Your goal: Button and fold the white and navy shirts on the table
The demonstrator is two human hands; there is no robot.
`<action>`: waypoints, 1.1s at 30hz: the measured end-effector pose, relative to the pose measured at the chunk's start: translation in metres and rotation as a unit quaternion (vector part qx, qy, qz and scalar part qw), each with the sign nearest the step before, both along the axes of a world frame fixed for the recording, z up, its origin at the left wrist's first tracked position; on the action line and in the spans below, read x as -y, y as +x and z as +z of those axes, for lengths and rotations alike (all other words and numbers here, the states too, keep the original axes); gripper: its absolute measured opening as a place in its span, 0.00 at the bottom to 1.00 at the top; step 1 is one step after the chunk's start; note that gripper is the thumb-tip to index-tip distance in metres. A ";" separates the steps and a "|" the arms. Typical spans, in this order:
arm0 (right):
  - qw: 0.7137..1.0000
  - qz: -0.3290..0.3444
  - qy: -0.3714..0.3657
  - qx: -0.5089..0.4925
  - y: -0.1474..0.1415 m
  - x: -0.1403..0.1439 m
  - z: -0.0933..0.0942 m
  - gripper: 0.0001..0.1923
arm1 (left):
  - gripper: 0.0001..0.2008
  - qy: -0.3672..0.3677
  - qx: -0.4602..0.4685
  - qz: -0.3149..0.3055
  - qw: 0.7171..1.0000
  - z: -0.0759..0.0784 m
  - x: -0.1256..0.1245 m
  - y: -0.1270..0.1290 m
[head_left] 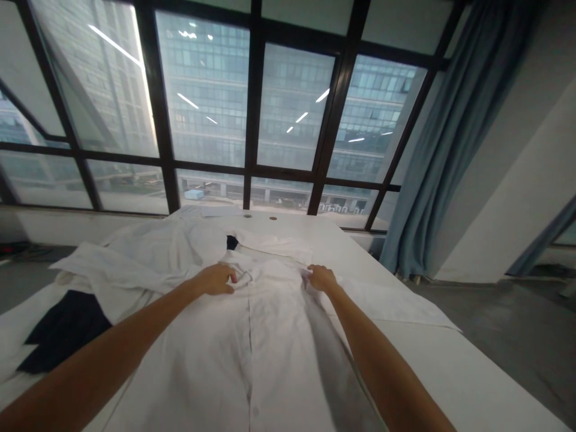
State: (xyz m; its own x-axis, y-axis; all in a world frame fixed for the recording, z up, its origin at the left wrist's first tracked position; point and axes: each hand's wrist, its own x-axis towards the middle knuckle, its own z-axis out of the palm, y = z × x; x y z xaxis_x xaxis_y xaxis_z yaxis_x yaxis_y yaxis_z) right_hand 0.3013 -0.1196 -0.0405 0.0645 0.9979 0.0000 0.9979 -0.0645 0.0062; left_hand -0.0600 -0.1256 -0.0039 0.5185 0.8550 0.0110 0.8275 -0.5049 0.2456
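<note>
A white button-up shirt (265,324) lies flat on the white table (454,372), collar toward the window. My left hand (218,279) grips the fabric at the shirt's left shoulder, fingers curled into the cloth. My right hand (321,277) pinches the fabric at the right shoulder. Both arms reach forward over the shirt's front. The button placket runs down the middle between my arms.
More white garments (144,252) are piled at the left rear of the table. A dark navy cloth (63,330) lies at the left edge. Large windows stand behind the table, a blue curtain (450,150) hangs at right, grey floor lies to the right.
</note>
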 end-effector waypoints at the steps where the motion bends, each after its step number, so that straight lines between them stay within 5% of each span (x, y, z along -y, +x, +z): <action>1: 1.000 -0.006 -0.007 -0.001 0.009 0.001 0.000 0.19 | 0.10 -0.044 0.019 -0.010 0.999 -0.001 0.007 -0.001; 5: 0.998 -0.040 -0.040 -0.001 0.035 0.014 0.003 0.18 | 0.18 -0.197 0.070 0.081 0.975 -0.013 0.024 -0.002; 9: 0.992 -0.102 -0.041 0.061 0.013 0.028 0.011 0.19 | 0.22 -0.058 -0.033 0.125 0.990 -0.023 0.028 0.004; 12: 0.998 0.005 0.005 0.064 -0.027 0.031 0.017 0.18 | 0.16 0.011 -0.087 0.097 0.991 -0.023 0.032 0.012; 15: 0.987 0.147 0.004 -0.061 -0.059 0.031 0.019 0.18 | 0.15 0.062 -0.035 0.061 0.996 -0.017 0.038 0.013; 19: 0.934 0.265 -0.074 -0.228 -0.072 0.032 0.020 0.16 | 0.14 -0.002 0.085 0.031 0.996 -0.010 0.045 0.007; 23: 0.914 0.334 -0.066 -0.219 -0.070 0.038 0.025 0.08 | 0.10 -0.064 0.121 0.008 0.991 -0.004 0.044 -0.002; 27: 0.907 0.334 0.062 -0.249 -0.066 0.039 0.034 0.02 | 0.06 -0.021 0.131 0.005 0.991 0.012 0.032 -0.007; 30: 0.930 0.251 0.150 -0.224 -0.063 0.035 0.041 0.05 | 0.04 0.098 0.130 0.018 0.986 0.023 0.023 -0.005; 33: 0.964 0.208 0.074 -0.150 -0.064 0.035 0.045 0.07 | 0.10 0.149 0.130 0.037 0.980 0.017 0.020 0.004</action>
State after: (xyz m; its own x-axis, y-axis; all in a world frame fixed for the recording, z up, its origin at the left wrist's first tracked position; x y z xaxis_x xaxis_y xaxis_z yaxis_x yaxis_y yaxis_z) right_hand 0.2374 -0.1547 0.0041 -0.3211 0.9284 0.1871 0.8931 0.3626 -0.2662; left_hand -0.0564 -0.1453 0.0131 0.4023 0.8286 0.3894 0.7934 -0.5278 0.3033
